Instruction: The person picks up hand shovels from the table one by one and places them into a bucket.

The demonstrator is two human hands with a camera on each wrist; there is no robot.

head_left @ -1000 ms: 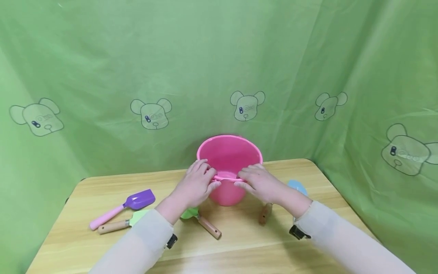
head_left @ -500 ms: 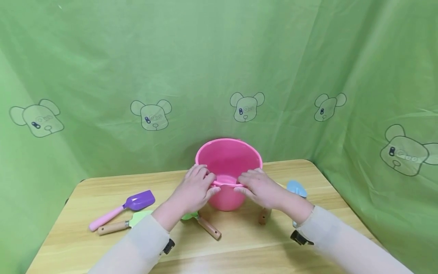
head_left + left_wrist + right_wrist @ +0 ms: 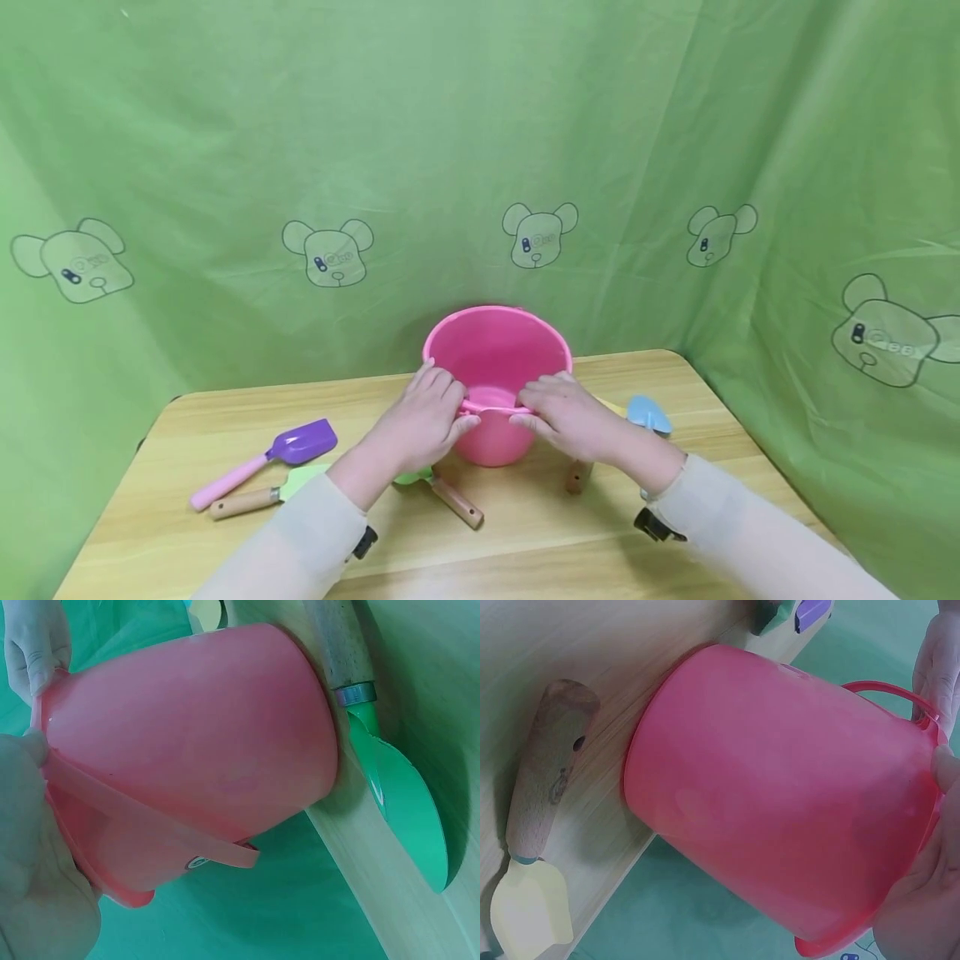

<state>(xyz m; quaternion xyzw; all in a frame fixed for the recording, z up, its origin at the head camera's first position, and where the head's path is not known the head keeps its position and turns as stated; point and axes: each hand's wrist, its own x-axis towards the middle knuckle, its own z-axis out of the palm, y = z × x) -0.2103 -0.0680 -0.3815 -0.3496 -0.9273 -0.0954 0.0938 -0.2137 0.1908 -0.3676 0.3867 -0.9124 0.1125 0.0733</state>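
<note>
Holding the pink bucket (image 3: 497,354) at the 12 o'clock side of the bench (image 3: 480,575), pinching its rim at 6 o'clock with the fingers of left hand (image 3: 424,414) and right hand (image 3: 568,414).

Person's L hand (image 3: 427,417) & R hand (image 3: 564,410) are bare, fingers & thumbs uncovered. L sleeve (image 3: 288,546) & R sleeve (image 3: 757,525) look like a matching pr., plain off-white fabric, approx. beige twd. the hands, paler & a bit pinkish further up, w/ a soft change betw. tones. L cuff (image 3: 337,503) & R cuff (image 3: 678,487) end on the forearms, above the wrists. L unit (image 3: 365,542) is small, blk & boxy, at the cuff's edge; R unit (image 3: 655,525), also blk, has a thin tab sticking out; finer details too small to read.
</note>
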